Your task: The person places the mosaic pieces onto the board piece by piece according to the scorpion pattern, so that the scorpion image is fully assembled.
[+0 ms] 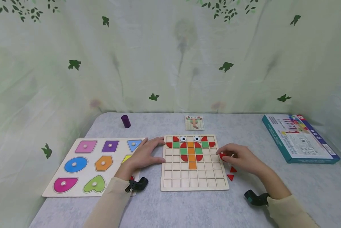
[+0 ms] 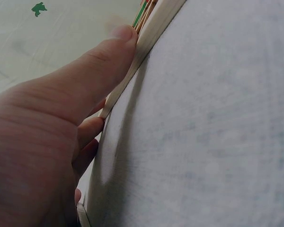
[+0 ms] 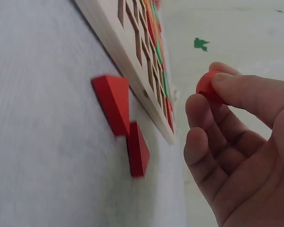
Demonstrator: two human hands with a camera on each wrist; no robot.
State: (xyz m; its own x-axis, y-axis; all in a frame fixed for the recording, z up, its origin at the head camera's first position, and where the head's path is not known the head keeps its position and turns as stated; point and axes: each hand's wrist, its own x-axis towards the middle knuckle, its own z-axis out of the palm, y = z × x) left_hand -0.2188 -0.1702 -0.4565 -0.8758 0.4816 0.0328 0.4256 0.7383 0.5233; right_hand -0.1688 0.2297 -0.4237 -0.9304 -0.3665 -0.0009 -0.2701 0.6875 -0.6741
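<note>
A wooden grid board lies flat, with red, green and orange pieces and two eye pieces set in its upper squares. My left hand rests against the board's left edge. In the left wrist view, its thumb lies along the wooden rim. Just off the board's right edge, my right hand pinches a small red quarter-round block between thumb and fingers. Two red triangular blocks, one nearer the hand and one lower, lie on the table to the right of the board.
A white shape puzzle board with knobbed pieces lies left, partly under my left arm. Behind the grid stands a small picture card. A purple cylinder is at the back left, and a teal-edged box at the right.
</note>
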